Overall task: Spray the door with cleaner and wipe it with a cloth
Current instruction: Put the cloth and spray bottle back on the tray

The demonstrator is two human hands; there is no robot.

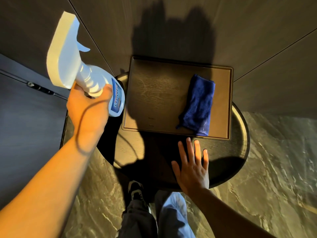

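White spray bottle (82, 73) sat clenched in the left hand (87, 107); the right hand (193, 170) hovered flat, empty. Aimed poorly, mist could miss the door (25, 117) and wet the blue cloth (197, 105).

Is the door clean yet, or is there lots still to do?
Not yet. The left hand already holds the spray bottle up, away from the tray. The blue cloth lies folded on the tray, untouched; the right hand is open just below it. No spray shows on the dark panels. Spraying and wiping remain.
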